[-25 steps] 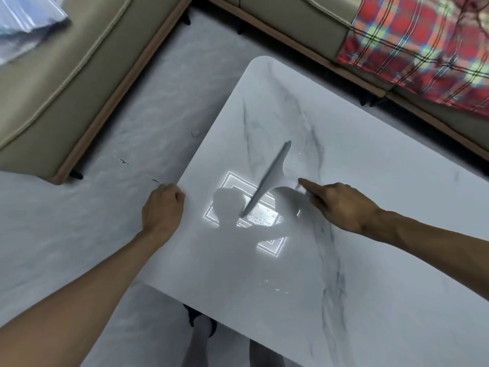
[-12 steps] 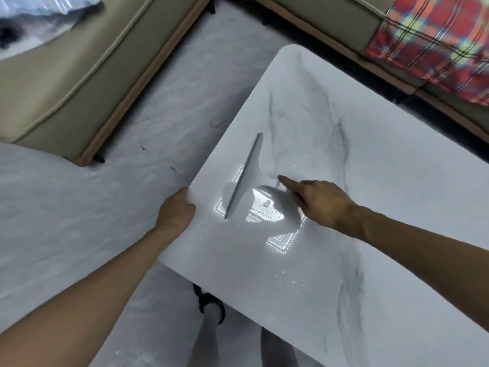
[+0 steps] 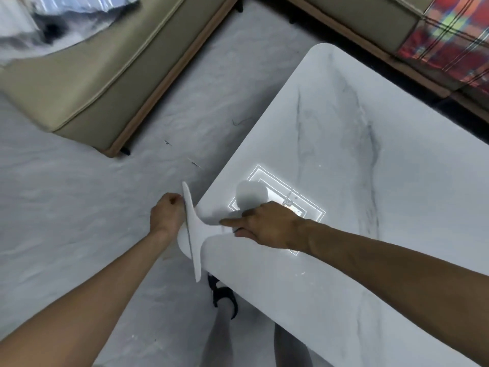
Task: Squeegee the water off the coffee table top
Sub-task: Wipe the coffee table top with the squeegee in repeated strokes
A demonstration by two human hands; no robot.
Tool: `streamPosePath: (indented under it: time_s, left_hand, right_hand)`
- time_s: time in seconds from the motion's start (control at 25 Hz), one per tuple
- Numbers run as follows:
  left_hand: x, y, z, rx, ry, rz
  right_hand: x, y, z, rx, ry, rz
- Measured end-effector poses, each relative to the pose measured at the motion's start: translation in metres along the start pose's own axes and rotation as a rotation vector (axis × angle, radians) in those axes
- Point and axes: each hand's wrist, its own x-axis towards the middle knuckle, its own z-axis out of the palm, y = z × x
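Observation:
A white marble-look coffee table top (image 3: 344, 128) fills the right of the head view. My right hand (image 3: 264, 225) grips the handle of a white squeegee (image 3: 191, 234), index finger stretched along it. The squeegee blade lies over the table's left edge, its ends sticking out past the edge. My left hand (image 3: 166, 214) is closed in a loose fist just beside the blade, off the table edge; I see nothing in it. A few water droplets glint near the ceiling-light reflection (image 3: 291, 202) on the top.
A beige sofa (image 3: 92, 75) stands at the upper left, and another sofa section with a red plaid blanket (image 3: 449, 38) at the upper right. Pale grey floor (image 3: 79, 207) lies between. My legs and a dark sandal (image 3: 223, 295) show under the table's near edge.
My right hand has drawn the squeegee leftward across the top, from the light reflection to the table's left edge. My left hand has shifted off the edge, beside the blade.

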Motion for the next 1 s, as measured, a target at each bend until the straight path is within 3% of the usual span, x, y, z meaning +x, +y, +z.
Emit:
streamPosePath:
  time_s: [0.16, 0.4, 0.52, 0.72, 0.88, 1.0]
  left_hand:
    - [0.004, -0.035, -0.01, -0.076, 0.034, -0.132]
    - [-0.009, -0.036, 0.004, -0.025, -0.16, -0.11]
    - [-0.016, -0.035, 0.013, -0.108, -0.189, -0.132]
    - [-0.017, -0.05, 0.002, -0.211, -0.063, -0.212]
    - [-0.025, -0.064, -0.008, 0.038, -0.018, -0.092]
    - [-0.035, -0.066, 0.0, 0.127, -0.086, 0.04]
  right_hand:
    - [0.031, -0.024, 0.018, -0.05, -0.083, -0.05]
    - [-0.055, 0.041, 0.013, -0.063, -0.029, 0.155]
    - [-0.091, 0.05, 0.008, -0.069, -0.035, 0.241]
    - [-0.025, -0.003, 0.041, -0.038, 0.019, 0.052]
    - [0.022, -0.036, 0.057, -0.116, -0.052, -0.034]
    - [-0.009, -0.008, 0.055, -0.074, 0.023, 0.052]
